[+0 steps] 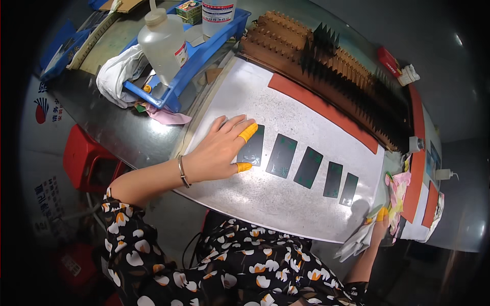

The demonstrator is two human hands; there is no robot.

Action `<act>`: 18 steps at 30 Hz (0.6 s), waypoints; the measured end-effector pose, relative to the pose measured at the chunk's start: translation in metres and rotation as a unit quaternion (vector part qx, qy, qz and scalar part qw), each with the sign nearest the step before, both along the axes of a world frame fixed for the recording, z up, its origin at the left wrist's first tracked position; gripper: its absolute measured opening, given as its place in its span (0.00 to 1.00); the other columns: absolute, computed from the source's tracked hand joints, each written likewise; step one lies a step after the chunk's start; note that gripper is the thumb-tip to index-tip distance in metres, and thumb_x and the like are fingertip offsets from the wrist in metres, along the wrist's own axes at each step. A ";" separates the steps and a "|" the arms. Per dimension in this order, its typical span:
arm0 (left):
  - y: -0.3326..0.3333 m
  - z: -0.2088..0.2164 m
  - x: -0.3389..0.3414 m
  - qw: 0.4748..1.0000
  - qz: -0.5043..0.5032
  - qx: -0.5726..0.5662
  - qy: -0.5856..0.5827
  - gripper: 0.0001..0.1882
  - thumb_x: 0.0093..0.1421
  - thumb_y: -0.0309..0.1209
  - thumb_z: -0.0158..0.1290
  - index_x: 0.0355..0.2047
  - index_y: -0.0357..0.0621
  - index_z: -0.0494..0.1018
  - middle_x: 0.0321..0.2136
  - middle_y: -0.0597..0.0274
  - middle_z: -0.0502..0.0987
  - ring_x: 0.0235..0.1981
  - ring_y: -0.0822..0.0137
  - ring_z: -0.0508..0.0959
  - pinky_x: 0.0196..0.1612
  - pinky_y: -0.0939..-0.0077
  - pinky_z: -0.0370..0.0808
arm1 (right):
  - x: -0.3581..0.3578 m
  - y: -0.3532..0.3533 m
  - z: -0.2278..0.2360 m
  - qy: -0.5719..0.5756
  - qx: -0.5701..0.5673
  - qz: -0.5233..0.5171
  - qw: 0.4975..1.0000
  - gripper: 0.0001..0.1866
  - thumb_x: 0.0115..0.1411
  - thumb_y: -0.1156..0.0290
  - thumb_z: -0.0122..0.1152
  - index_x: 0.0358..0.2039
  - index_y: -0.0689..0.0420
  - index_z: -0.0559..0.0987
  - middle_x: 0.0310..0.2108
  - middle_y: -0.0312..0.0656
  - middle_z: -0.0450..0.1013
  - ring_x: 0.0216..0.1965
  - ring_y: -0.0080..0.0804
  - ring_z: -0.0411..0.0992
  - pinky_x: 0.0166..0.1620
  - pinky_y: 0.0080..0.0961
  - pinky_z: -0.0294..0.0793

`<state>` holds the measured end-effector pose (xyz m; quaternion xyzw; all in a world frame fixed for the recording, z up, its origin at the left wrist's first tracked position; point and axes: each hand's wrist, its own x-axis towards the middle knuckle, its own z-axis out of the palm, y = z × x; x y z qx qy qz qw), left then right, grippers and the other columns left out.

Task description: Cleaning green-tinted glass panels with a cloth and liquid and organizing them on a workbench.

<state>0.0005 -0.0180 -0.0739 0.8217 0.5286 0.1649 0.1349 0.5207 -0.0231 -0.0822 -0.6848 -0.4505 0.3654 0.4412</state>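
Observation:
Several thin dark rectangular plates with faint green marks lie in a slanting row on a white work surface (229,199). My left hand (217,150), palm down with fingers spread, rests at the leftmost plate (252,149). Its thumb and index finger wear yellow finger cots and lie at the plate's lower and upper left. To the right of it lie a second plate (282,155), a third plate (308,167) and smaller-looking ones. At the lower right, my right hand (378,224), also with yellow finger cots, is closed on a greyish-white cloth (356,242); its fingers are partly hidden.
Brown slotted racks (286,46) with dark upright plates stand along the far side, behind a red-brown strip (321,112). A blue tray (204,53) at the far left holds a plastic squeeze bottle (162,43). A pink-and-yellow cloth (398,196) lies beside my right hand. A red stool (84,158) stands left.

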 end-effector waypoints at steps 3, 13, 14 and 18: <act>0.003 0.002 -0.005 1.000 -0.025 -0.015 -0.008 0.38 0.45 0.36 0.57 0.52 0.32 0.54 0.55 0.50 0.54 0.58 0.52 0.52 0.57 0.53 0.49 | -0.035 0.018 0.020 -0.075 0.032 0.100 0.992 0.08 0.61 0.66 0.45 0.33 0.57 0.69 0.19 0.33 0.64 0.16 0.18 0.63 0.19 0.15 0.63; -0.011 -0.006 -0.031 0.991 0.028 0.019 -0.127 0.37 0.43 0.32 0.59 0.52 0.34 0.56 0.52 0.47 0.58 0.52 0.50 0.59 0.54 0.62 0.57 | -0.175 0.054 0.041 0.035 -0.118 0.308 0.944 0.10 0.59 0.65 0.49 0.31 0.59 0.70 0.20 0.32 0.67 0.17 0.17 0.65 0.21 0.13 0.65; -0.015 -0.008 -0.034 0.990 0.046 0.033 -0.127 0.36 0.42 0.32 0.59 0.51 0.35 0.58 0.51 0.47 0.60 0.50 0.49 0.61 0.53 0.63 0.58 | -0.183 0.054 0.038 0.041 -0.125 0.317 0.939 0.09 0.59 0.65 0.49 0.31 0.59 0.70 0.20 0.32 0.67 0.17 0.17 0.65 0.21 0.13 0.65; -0.030 0.005 -0.052 0.988 0.040 0.084 -0.123 0.32 0.43 0.32 0.59 0.47 0.33 0.61 0.47 0.47 0.64 0.46 0.52 0.65 0.49 0.65 0.62 | -0.209 0.052 0.039 0.071 -0.134 0.351 0.924 0.09 0.59 0.66 0.49 0.30 0.59 0.70 0.20 0.32 0.68 0.17 0.17 0.66 0.20 0.13 0.66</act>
